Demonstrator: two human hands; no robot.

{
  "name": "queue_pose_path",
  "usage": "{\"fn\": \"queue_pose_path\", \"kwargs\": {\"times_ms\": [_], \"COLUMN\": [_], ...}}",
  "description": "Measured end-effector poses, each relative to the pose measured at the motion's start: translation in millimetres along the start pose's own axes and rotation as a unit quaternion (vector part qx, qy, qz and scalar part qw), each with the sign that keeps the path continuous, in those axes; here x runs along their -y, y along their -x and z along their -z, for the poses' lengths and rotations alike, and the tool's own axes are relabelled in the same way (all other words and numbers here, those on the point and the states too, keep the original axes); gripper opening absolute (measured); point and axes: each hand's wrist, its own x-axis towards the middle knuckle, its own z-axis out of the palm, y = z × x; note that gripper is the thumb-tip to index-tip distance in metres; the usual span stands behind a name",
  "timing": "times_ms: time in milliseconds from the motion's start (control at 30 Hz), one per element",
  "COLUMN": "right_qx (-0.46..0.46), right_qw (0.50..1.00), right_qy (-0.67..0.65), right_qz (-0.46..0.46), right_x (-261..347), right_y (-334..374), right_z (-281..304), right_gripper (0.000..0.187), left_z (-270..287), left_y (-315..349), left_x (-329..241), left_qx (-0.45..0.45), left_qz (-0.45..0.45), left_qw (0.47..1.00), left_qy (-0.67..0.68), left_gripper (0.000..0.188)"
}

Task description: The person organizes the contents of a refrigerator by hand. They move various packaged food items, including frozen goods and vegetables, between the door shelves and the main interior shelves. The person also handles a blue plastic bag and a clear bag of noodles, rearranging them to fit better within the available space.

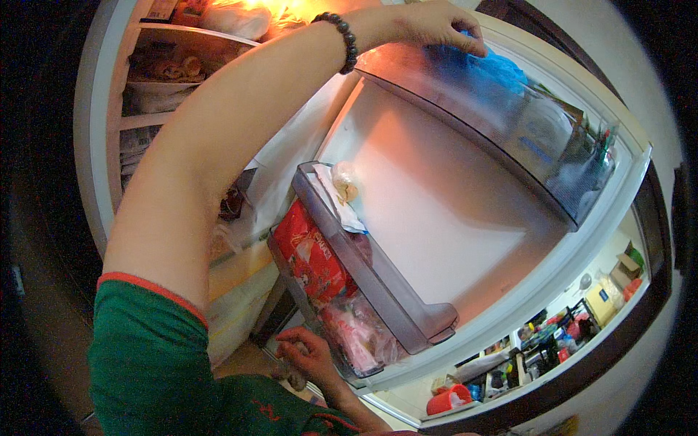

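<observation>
My left arm, with a dark bead bracelet, stretches up across the view to the upper shelf bin (465, 131) of an open fridge door. There my left hand (436, 27) is closed, its curled fingers at a crumpled blue plastic bag (494, 69). Low down by the lower door bin (385, 276), my right hand (314, 360) is half closed, fingers bent around something small and pale that I cannot make out. The lower bin sits tilted and holds a red packet (309, 251), a clear bag with pink contents (352, 330) and a small clear bag (346, 182).
The fridge compartment at the left has lit shelves (156, 120) with bagged items. In the upper bin stand more clear-wrapped goods (545, 127). Beyond the door, at lower right, a cluttered surface carries a red container (448, 400), a yellow box (602, 304) and several bottles.
</observation>
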Motion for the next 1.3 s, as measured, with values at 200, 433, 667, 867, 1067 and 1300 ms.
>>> {"fn": "queue_pose_path", "kwargs": {"times_ms": [200,433,667,867,1067,1300], "right_qx": [-0.019,-0.028,-0.044,-0.061,-0.068,-0.073], "right_qw": [0.999,0.999,0.998,0.997,0.996,0.994], "right_qy": [0.045,0.028,0.046,0.045,0.048,0.048], "right_qz": [0.021,0.001,0.032,0.018,-0.025,-0.062], "right_x": [-8,0,7,20,8,-5], "right_y": [1,-5,-24,-29,-31,-35], "right_z": [4,7,6,-2,6,18], "right_gripper": [0.017,0.015,0.012,0.014,0.012,0.012], "left_z": [-5,19,-12,-143,-191,-126], "left_y": [22,42,148,312,447,494], "left_x": [22,7,-36,-77,-98,-102], "left_qx": [-0.033,-0.226,-0.345,-0.210,-0.015,-0.041], "left_qz": [-0.056,-0.050,0.143,0.271,0.470,0.519], "left_qw": [0.994,0.972,0.926,0.939,0.864,0.750], "left_qy": [-0.082,0.024,0.065,0.010,-0.180,-0.408], "left_gripper": [0.049,0.057,0.039,0.013,0.027,0.035]}}
